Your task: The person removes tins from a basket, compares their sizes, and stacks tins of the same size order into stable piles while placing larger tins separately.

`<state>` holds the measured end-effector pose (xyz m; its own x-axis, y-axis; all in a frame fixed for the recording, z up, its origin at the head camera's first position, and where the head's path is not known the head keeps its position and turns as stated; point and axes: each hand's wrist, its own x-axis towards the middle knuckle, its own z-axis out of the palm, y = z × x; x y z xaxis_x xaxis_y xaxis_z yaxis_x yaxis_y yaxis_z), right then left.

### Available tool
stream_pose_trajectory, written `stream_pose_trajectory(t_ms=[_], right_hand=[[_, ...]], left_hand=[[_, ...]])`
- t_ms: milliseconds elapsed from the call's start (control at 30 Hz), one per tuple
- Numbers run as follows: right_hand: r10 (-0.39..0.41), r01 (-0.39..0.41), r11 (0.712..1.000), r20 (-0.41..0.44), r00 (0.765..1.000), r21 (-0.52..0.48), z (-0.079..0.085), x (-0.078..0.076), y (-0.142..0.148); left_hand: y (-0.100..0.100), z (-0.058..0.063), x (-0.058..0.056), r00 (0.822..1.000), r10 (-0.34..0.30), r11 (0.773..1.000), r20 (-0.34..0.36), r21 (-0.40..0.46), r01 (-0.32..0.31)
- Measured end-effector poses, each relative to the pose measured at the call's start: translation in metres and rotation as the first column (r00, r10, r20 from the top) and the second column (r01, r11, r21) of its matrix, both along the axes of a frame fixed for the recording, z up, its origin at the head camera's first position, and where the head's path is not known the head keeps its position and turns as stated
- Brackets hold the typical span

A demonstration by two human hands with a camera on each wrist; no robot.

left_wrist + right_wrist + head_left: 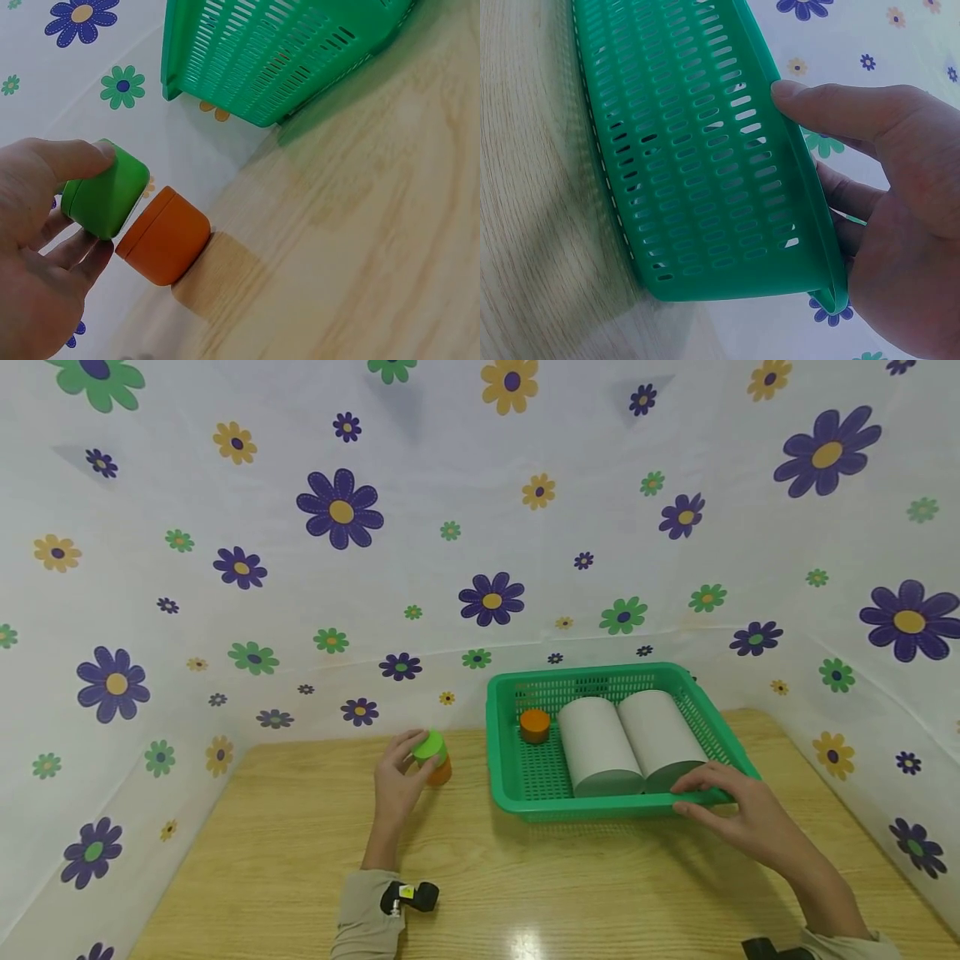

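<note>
My left hand (pixel 397 781) pinches a small green round container (pixel 109 191) between thumb and fingertips. Right below it an orange round container (pixel 166 236) stands on the table; the green one is tilted over it in the left wrist view, and whether they touch I cannot tell. To the right sits a green plastic basket (pixel 592 806) with slotted walls. My right hand (pixel 742 814) holds its front rim near the right corner, thumb outside and fingers over the edge. Inside lie two white cylinders (pixel 600 743) side by side, with another orange round container (pixel 535 725) at their left.
The wooden table (pixel 285 835) extends in front of and to the left of the basket. A white cloth with printed flowers (pixel 420 568) stands as a wall behind the table and along both sides.
</note>
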<state>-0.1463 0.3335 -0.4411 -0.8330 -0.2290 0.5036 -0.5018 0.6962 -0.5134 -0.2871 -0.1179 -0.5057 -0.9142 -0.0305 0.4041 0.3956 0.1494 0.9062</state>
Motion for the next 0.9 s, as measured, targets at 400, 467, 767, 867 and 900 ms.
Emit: stream_pose_trajectory(t_ms=[400,467,767,867,900], right_hand=[[-0.001,0.001,1.000,0.005,1.000,-0.003,0.0006,0.0007,-0.0006],[0.000,0.000,1.000,0.002,1.000,-0.005,0.0008,0.0009,-0.0009],[-0.003,0.003,1.000,0.006,1.000,-0.002,0.0015,0.0005,-0.0008],[-0.007,0.007,1.000,0.008,1.000,0.000,0.0013,0.0005,-0.0006],[-0.007,0.007,1.000,0.009,1.000,0.000,0.0013,0.0005,-0.0006]], left_hand=[[-0.0006,-0.0030,-0.0002,1.000,0.031,0.997,-0.001,-0.075,-0.031],[-0.0010,-0.0041,-0.0009,0.999,0.031,0.996,-0.007,-0.078,-0.031],[-0.0011,-0.0042,-0.0018,1.000,0.031,0.995,0.000,-0.095,-0.031],[-0.0006,-0.0024,-0.0005,0.999,0.033,0.994,0.010,-0.101,-0.032],[-0.0005,-0.0022,-0.0004,0.999,0.032,0.994,0.008,-0.103,-0.031]])
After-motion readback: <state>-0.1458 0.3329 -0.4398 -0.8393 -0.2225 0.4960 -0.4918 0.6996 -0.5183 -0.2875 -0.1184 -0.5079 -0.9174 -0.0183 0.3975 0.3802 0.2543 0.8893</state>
